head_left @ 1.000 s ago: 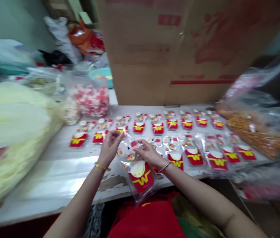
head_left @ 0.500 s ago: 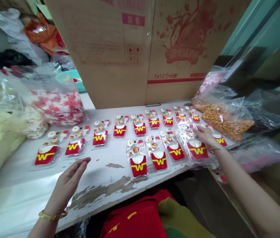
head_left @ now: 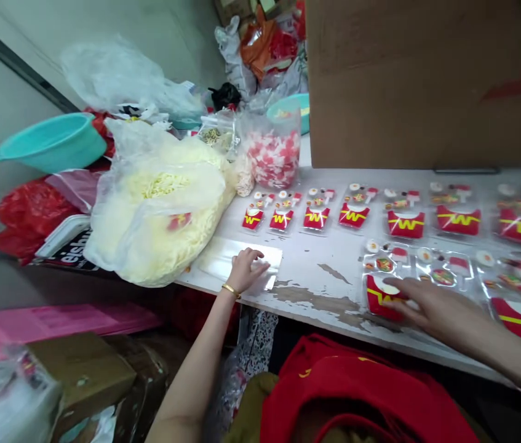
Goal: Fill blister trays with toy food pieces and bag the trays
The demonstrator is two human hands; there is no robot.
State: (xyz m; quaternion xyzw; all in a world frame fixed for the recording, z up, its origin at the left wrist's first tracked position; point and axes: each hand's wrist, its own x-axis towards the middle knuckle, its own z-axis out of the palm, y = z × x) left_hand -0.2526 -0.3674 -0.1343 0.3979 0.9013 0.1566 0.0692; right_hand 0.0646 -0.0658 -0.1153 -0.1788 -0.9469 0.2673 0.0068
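Left hand (head_left: 247, 269) rests flat, fingers spread, on a stack of clear bags (head_left: 237, 261) at the table (head_left: 329, 289) edge. Right hand (head_left: 430, 307) lies flat, fingers loose, on a red packet (head_left: 380, 298) in the front row.

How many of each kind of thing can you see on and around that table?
Red-and-yellow packets: 10
Teal bowls: 2
Bag of yellow pieces: 1
Bag of red-and-white pieces: 1
Cardboard box: 1
Pile of clear sleeves: 1
Total: 16
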